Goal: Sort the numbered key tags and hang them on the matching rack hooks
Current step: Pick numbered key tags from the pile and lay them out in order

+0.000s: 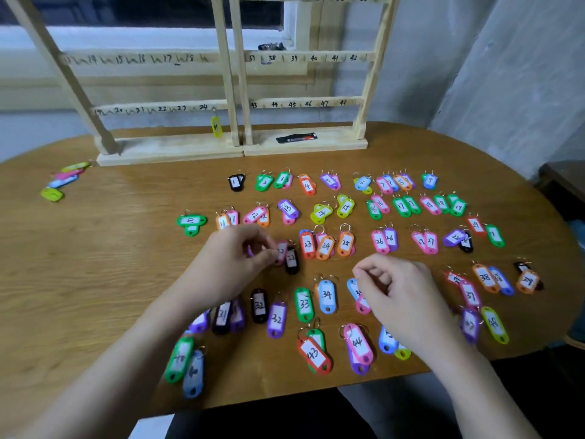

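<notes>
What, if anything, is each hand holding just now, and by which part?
The left hand pinches a pink tag at its left edge. The right hand has curled fingers, but nothing can be seen in them.

We have one view only, from a wide-angle camera worn on the head, so no second view shares any ground with it. We look forward and steeply down over the wooden table (95,248), from its near edge toward the far one. Both forearms enter from the bottom of the frame, the left hand (234,258) and right hand (399,289) close under us. The wooden rack (234,90) stands at the far side against the wall, its top cut off. Straight lines bow toward the edges
</notes>
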{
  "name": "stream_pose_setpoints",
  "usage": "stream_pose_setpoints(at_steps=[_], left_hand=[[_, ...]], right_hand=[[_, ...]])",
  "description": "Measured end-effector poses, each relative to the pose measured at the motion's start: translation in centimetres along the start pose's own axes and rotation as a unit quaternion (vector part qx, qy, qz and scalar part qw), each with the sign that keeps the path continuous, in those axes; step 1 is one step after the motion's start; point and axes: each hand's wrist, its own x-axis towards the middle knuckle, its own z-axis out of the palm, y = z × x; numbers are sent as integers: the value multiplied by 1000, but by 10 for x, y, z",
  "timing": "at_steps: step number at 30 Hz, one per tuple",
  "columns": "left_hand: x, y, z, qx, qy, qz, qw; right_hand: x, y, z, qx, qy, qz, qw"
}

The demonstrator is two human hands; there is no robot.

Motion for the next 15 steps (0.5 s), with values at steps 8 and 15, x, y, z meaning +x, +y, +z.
stream_pose_setpoints(at_steps=[8,15], left_hand=[[-29,-91,-90,-2,111,-106,988],[-43,-178,-164,26,298,-182,937]], right_hand=[[44,-76,48,-3,-74,-62,995],[100,-156,126,-11,-153,-127,980]])
